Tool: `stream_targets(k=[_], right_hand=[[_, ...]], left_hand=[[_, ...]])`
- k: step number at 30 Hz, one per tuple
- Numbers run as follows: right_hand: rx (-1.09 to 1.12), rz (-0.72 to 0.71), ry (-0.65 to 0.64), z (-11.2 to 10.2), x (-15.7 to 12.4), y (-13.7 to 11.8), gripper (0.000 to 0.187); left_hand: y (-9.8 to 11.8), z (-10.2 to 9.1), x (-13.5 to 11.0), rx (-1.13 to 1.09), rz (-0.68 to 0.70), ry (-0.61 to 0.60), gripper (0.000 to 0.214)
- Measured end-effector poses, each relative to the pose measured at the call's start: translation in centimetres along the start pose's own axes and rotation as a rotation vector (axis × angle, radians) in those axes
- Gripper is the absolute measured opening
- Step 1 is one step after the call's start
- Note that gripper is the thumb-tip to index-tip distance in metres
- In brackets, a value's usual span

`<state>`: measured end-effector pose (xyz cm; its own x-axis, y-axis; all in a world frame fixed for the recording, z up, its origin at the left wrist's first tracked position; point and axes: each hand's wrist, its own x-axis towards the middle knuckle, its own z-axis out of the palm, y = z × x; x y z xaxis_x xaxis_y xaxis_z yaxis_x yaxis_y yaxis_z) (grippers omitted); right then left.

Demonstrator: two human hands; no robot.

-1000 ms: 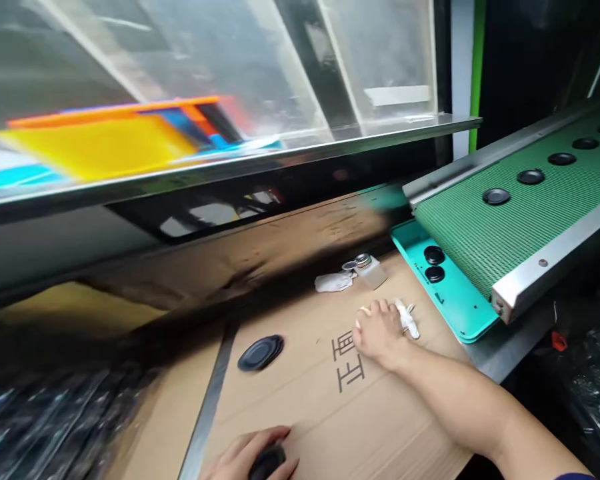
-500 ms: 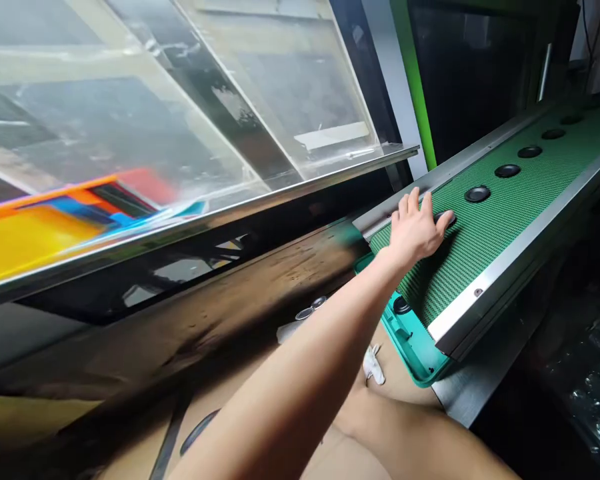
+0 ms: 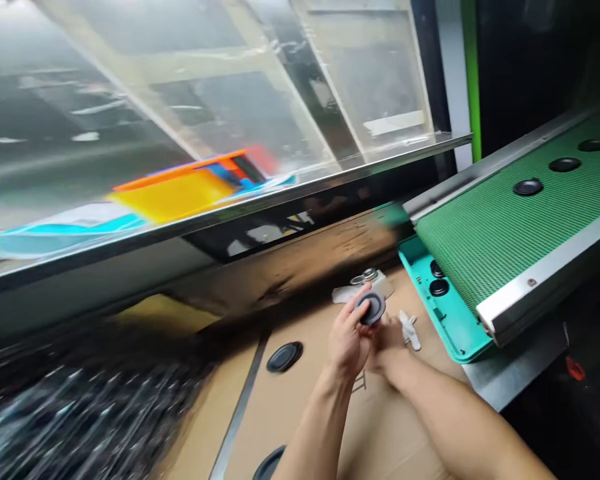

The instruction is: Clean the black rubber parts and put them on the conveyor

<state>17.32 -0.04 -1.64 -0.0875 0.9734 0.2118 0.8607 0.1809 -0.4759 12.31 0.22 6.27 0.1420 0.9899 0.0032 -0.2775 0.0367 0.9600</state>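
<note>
My left hand [image 3: 347, 337] is raised over the cardboard and pinches a round black rubber disc [image 3: 371, 308] by its edge, its face turned toward me. My right hand [image 3: 391, 340] sits just behind and below the left, close to the same disc. Its fingers are mostly hidden by the left hand, so its grip is unclear. One more black disc [image 3: 284, 357] lies flat on the cardboard sheet [image 3: 305, 400] to the left of my hands. Another disc [image 3: 267, 465] shows at the bottom edge.
A green conveyor belt [image 3: 500, 233] at the right carries black discs [image 3: 529, 187] in a row. Below its end, a teal tray [image 3: 450, 327] holds two discs [image 3: 439, 287]. A white rag [image 3: 410, 329] and metal rings [image 3: 366, 275] lie nearby. Shiny plastic bags [image 3: 80, 413] pile up at left.
My left hand came back from the conveyor belt to above the cardboard and now holds a black disc. My right hand rose to meet it. The view swung left.
</note>
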Motion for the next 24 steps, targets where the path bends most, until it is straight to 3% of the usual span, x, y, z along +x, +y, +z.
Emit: stream_targets(k=[3, 6, 8, 11, 14, 17, 21, 24], right_hand=[[-0.025, -0.009, 0.039, 0.1, 0.0, 0.5, 0.027], [-0.007, 0.007, 0.124, 0.1, 0.4, 1.0, 0.029], [0.076, -0.006, 0.237, 0.0, 0.6, 0.9, 0.034], [0.203, -0.15, 0.341, 0.1, 0.6, 0.1, 0.038], [0.204, -0.268, 0.276, 0.6, 0.2, -0.7, 0.037], [0.145, -0.239, 0.243, 1.0, -0.1, -0.9, 0.037], [0.094, -0.244, 0.275, 1.1, -0.5, -1.6, 0.042], [0.057, -0.298, 0.227, 1.2, -0.7, -2.6, 0.043]], left_hand=[[-3.6, -7.9, -0.1, -0.003, -0.099, 0.188, 0.044], [-5.6, -11.6, 0.4, -0.007, -0.06, 0.282, 0.047], [-6.0, -12.2, 0.7, -0.074, -0.035, 0.292, 0.045], [-5.6, -12.2, 0.8, -0.21, -0.051, 0.229, 0.032], [-4.8, -12.3, 0.6, -0.365, -0.136, 0.085, 0.021], [-3.8, -12.6, 0.5, -0.549, -0.251, -0.004, 0.023], [-3.1, -12.3, 0.4, -0.605, -0.302, 0.038, 0.034], [-3.3, -11.6, 0.3, -0.632, -0.35, 0.035, 0.038]])
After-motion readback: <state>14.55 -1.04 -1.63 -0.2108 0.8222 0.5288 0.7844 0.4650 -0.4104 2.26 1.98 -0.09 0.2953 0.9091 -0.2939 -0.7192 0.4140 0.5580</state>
